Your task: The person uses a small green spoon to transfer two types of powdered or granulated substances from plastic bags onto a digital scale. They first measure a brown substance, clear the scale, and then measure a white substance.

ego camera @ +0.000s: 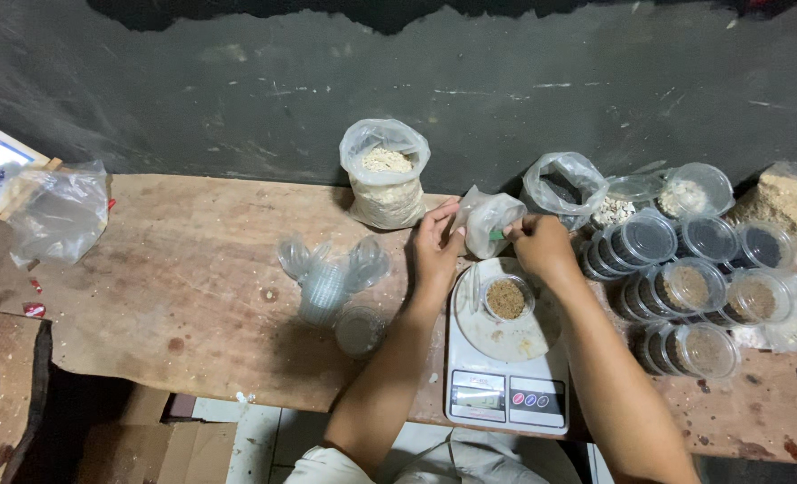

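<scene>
Digital scale (506, 394) is carrying a filling cup (506, 298) — left hand (436, 246) is gripping the small bag (488, 220), right hand (540, 246) pinching a green scoop (497, 236); slow, small additions look wisest.

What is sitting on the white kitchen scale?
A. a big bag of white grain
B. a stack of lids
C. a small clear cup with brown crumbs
C: a small clear cup with brown crumbs sits on the scale plate, below both hands.
</scene>
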